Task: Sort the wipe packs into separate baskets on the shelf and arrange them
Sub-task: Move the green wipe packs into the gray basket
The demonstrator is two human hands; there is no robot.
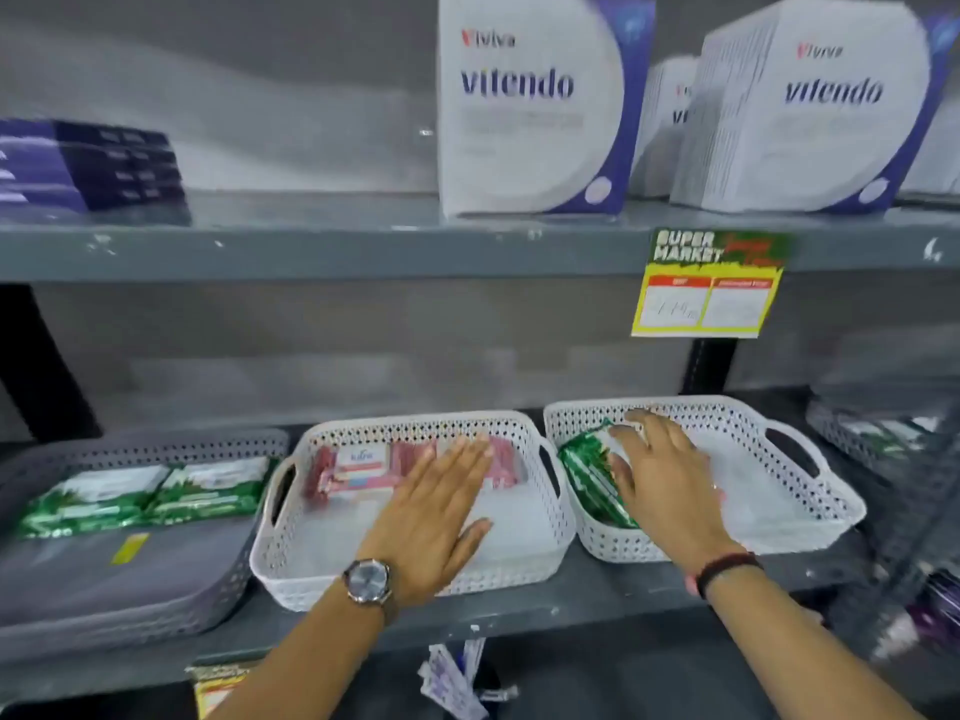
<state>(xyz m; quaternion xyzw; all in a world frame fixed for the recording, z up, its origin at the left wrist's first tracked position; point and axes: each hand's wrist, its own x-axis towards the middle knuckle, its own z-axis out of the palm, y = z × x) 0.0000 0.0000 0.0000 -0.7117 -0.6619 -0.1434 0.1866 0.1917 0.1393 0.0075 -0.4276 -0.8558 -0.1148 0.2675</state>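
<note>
Three baskets stand in a row on the lower shelf. The grey basket (156,605) at the left holds two green wipe packs (150,493) lying flat. The middle white basket (363,574) holds pink wipe packs (358,467) along its far side; my left hand (441,517), fingers flat and together, rests against their right end. The right white basket (769,517) holds green wipe packs (589,472) standing on edge at its left wall. My right hand (662,470), fingers spread, presses against them. Neither hand grips anything.
The upper shelf (311,246) carries white Vitendo boxes (530,106) and a stack of dark purple boxes (88,166). A yellow price tag (709,285) hangs from its edge. Another basket (883,433) sits at the far right. Small packets (457,678) hang below the lower shelf.
</note>
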